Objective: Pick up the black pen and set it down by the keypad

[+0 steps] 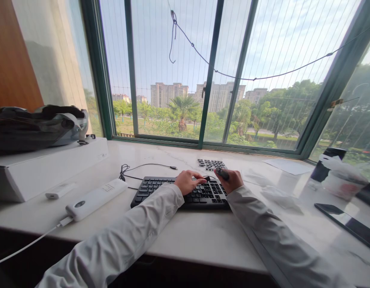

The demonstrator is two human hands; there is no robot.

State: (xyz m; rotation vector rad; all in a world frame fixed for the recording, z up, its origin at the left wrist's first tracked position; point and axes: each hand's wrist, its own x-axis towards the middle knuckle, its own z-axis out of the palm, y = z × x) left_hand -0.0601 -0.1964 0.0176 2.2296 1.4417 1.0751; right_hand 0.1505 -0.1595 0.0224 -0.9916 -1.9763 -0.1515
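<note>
A black keyboard [161, 191] lies on the pale marble counter [203, 236] in front of the window. My left hand [187, 182] rests on its keys, fingers curled and pressed together on the right middle part. My right hand [229, 180] hovers over the keyboard's right end, closed round a small dark object [222, 173] that I cannot name. Several loose black keycaps [211, 163] lie in rows just behind the keyboard. Both arms wear white sleeves.
A white box [47, 168] with a dark bag [32, 126] on top stands at the left. A white power bank [95, 199] with cable and a small white device [59, 190] lie near it. A phone [347, 224], tissues and a black cup [327, 164] sit at the right.
</note>
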